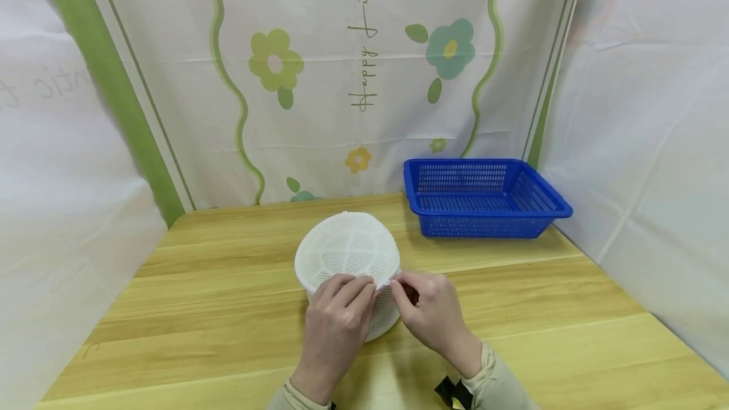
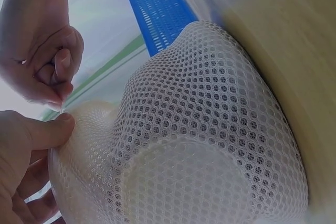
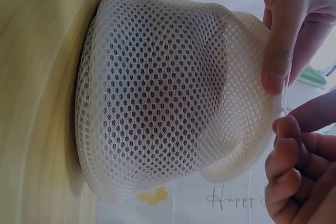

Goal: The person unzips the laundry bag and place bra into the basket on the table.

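Note:
A white mesh laundry bag (image 1: 348, 244), round and drum-shaped, stands on the wooden table with its flat mesh top tilted toward me. My left hand (image 1: 338, 321) grips the near edge of that top, thumb and fingers on either side of the rim. Just to its right, my right hand (image 1: 434, 312) pinches a small pale zipper pull at the rim between thumb and forefinger, mostly hidden by the fingertips. In the right wrist view, the bag's mesh side (image 3: 163, 87) bulges out and the left thumb presses close to the right fingertips.
A blue plastic basket (image 1: 484, 225) with slotted walls sits at the table's back right corner. Printed white curtains (image 1: 364, 125) close off the back and both sides of the wooden table (image 1: 228, 309).

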Demonstrator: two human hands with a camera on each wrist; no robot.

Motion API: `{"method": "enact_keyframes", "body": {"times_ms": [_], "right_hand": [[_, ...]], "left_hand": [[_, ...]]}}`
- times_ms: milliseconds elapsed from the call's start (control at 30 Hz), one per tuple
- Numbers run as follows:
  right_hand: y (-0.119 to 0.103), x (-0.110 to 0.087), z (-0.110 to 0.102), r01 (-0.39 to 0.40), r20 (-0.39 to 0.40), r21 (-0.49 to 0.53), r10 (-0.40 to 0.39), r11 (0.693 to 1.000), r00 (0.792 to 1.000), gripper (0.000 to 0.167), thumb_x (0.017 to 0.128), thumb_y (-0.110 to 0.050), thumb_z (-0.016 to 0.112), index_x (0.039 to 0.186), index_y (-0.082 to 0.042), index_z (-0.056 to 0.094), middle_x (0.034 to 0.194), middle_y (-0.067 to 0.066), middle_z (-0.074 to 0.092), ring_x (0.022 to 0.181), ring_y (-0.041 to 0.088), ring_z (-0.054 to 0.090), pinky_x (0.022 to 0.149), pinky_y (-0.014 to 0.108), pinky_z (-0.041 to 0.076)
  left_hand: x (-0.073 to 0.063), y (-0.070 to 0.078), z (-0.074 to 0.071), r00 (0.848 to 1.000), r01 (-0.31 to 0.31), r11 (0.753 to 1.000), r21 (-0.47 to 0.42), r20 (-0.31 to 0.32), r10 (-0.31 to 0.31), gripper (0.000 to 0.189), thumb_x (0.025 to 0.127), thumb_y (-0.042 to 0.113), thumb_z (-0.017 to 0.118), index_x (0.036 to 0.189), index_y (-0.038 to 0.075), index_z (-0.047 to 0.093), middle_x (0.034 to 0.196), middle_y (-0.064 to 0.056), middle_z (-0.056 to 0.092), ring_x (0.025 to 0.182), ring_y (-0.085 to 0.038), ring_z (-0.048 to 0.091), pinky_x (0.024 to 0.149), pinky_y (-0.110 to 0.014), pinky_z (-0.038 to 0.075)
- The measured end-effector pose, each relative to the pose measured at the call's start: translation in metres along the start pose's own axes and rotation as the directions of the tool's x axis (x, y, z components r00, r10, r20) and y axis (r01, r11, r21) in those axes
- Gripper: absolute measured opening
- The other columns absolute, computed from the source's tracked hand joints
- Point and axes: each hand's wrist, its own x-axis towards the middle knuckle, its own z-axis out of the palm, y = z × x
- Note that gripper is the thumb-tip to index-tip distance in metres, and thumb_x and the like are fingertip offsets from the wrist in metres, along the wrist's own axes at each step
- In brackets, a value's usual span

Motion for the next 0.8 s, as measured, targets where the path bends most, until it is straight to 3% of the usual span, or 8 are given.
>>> {"method": "enact_keyframes", "body": {"times_ms": [300, 800], "right_hand": [[-0.0001, -0.0013, 0.0012, 0.067, 0.084, 0.146, -0.08, 0.987, 0.993, 0.015, 0.085, -0.001, 0.063, 0.076, -0.012, 0.065, 0.062, -0.011, 0.048, 0.052, -0.003, 0.041, 0.045, 0.008, 0.033], [-0.0008, -0.0011, 0.0001, 0.004, 0.022, 0.008, -0.005, 1.0, 1.0, 0.016, 0.082, -0.003, 0.064, 0.071, -0.014, 0.064, 0.059, -0.014, 0.044, 0.049, -0.004, 0.037, 0.041, 0.009, 0.029]], "left_hand": [[0.0, 0.0012, 0.0004, 1.0, 0.007, 0.999, -0.044, 0.024, -0.005, 0.013, 0.082, 0.007, 0.074, 0.095, 0.002, 0.076, 0.099, -0.006, 0.072, 0.089, -0.025, 0.063, 0.08, -0.037, 0.053], [0.0, 0.0002, -0.0003, 1.0, -0.016, 1.0, 0.001, 0.007, 0.016, 0.013, 0.087, 0.011, 0.069, 0.093, 0.003, 0.078, 0.097, -0.004, 0.073, 0.084, -0.024, 0.064, 0.079, -0.036, 0.053]]}}
